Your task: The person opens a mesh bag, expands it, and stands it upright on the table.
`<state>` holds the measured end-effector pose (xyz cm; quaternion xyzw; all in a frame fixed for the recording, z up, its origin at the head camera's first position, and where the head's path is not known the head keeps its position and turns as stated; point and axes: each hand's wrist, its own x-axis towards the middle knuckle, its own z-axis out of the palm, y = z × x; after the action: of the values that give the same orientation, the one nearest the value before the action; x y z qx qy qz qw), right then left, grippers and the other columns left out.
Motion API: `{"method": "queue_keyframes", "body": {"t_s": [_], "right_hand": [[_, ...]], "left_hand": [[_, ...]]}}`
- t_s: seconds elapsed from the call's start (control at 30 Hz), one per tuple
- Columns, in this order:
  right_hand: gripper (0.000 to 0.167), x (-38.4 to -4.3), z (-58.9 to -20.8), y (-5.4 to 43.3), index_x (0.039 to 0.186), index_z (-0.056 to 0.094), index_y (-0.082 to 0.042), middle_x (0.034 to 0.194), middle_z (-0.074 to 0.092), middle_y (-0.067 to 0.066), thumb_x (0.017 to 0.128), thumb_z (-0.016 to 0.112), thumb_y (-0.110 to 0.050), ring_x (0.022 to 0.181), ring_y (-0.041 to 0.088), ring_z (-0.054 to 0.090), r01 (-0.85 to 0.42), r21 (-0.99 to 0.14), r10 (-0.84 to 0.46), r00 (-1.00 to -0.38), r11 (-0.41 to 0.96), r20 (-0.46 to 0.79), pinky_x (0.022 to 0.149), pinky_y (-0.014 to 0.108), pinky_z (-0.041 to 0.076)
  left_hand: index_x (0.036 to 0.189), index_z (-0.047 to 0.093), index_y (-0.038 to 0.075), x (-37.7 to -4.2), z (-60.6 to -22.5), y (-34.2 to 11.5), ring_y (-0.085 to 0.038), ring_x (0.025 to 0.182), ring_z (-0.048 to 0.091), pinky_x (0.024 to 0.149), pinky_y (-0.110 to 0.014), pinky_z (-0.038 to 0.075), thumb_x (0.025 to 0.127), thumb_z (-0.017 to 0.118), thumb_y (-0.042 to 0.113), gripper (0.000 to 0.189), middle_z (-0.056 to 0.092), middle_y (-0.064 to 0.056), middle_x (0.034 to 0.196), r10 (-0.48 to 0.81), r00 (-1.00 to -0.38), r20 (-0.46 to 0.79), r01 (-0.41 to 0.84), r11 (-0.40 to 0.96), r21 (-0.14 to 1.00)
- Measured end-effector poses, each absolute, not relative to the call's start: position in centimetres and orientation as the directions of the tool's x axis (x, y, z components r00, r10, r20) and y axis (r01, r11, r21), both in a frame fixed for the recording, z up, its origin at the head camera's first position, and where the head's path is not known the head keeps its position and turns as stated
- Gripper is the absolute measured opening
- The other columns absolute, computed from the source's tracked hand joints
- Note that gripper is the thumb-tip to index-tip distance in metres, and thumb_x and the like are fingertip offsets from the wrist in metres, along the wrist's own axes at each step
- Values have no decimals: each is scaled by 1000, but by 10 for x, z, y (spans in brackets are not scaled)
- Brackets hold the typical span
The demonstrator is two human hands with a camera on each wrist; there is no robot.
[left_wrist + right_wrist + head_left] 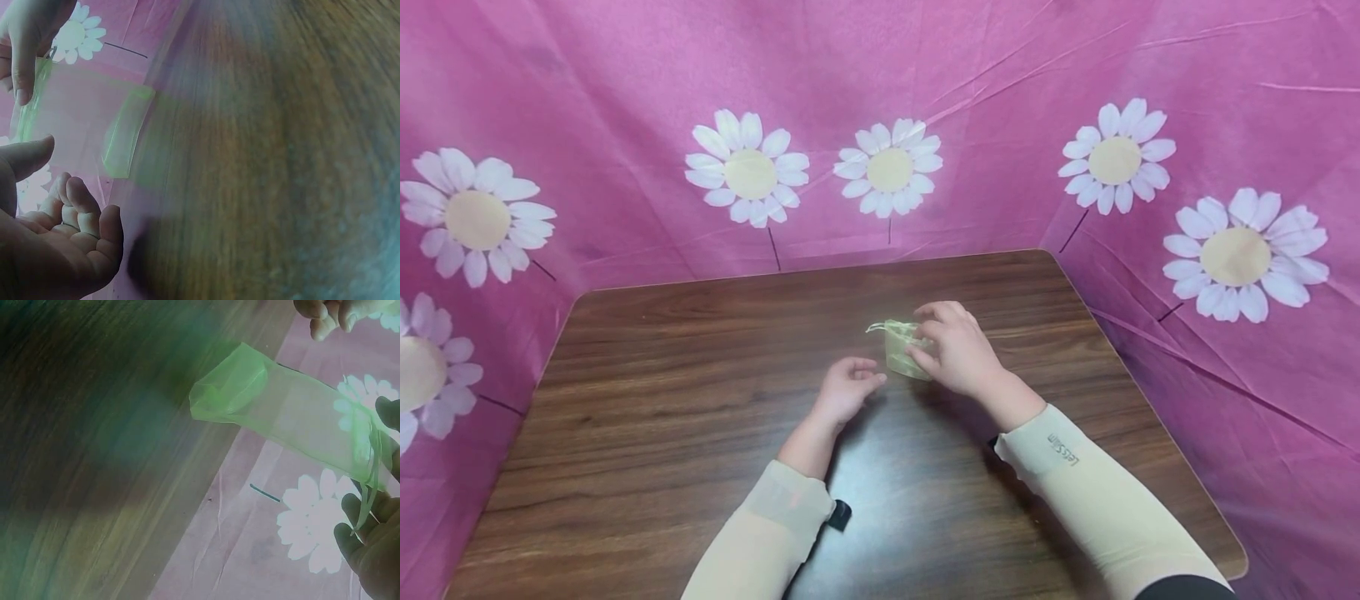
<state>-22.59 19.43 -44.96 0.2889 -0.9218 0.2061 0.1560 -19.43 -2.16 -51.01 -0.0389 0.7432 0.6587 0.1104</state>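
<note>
A sheer light-green drawstring pouch (901, 354) hangs upright just above the table, see-through and seemingly flat. My right hand (957, 348) pinches it near its gathered top edge. In the right wrist view, its cords (369, 494) dangle beside the fingers of that hand (378, 550), and the bottom of the pouch (228, 394) points away from them. My left hand (848, 390) is to the left of the pouch, apart from it. Its fingers are loosely bent with nothing between them, as the left wrist view shows for this hand (69, 244).
A dark wood-grain table (700, 400) with rounded corners lies beneath both hands. Pink cloth (1000, 75) printed with white daisies rises behind it and on both sides. Pale sleeves cover both forearms, with a black band piece (839, 515) at the left wrist.
</note>
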Motion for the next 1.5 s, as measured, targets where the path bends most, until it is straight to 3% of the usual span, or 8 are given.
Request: {"method": "queue_keyframes", "body": {"t_s": [0.43,0.67,0.93,1.13,1.37,1.5], "right_hand": [[24,-230,-447,198,96,77,-7,128,68,15,88,85,-28,120,38,58,-596,-307,-452,-783,742,428,103,61,46],[13,-231,-445,195,89,76,-9,129,68,16,94,80,-20,121,39,58,-601,-310,-468,-784,737,408,106,60,45],[15,-233,-448,192,92,77,-10,132,66,17,92,83,-23,123,39,57,-619,-312,-500,-776,721,385,108,61,44],[21,-232,-447,192,96,77,-9,132,66,15,87,87,-26,124,37,57,-619,-329,-499,-778,713,382,109,59,43],[23,-231,-446,191,96,77,-10,131,66,14,85,88,-27,124,36,57,-619,-332,-497,-778,712,384,109,58,43],[24,-232,-446,191,97,77,-9,130,66,14,85,88,-27,124,36,57,-618,-330,-497,-778,713,384,108,60,44]], "left_hand": [[123,66,-11,-194,-506,-24,-24,73,66,58,-28,52,91,78,6,37,67,-10,89,81,-975,-207,-195,128,972],[121,67,-9,-195,-503,-26,-23,73,64,57,-31,53,91,78,4,35,65,-9,90,45,-979,-201,-192,148,970],[120,67,-11,-196,-503,-27,-33,77,69,61,-31,55,91,77,2,33,67,-11,90,24,-984,-176,-170,165,972],[120,67,-11,-196,-502,-29,-21,73,64,61,-29,54,91,77,1,33,67,-13,91,13,-986,-164,-160,171,972],[118,69,-9,-195,-503,-30,-25,88,66,66,-29,57,89,78,5,33,69,-17,99,6,-990,-144,-139,225,964],[118,69,-9,-195,-504,-31,-28,90,67,66,-29,57,89,79,5,34,70,-18,99,1,-990,-141,-137,228,964]]}}
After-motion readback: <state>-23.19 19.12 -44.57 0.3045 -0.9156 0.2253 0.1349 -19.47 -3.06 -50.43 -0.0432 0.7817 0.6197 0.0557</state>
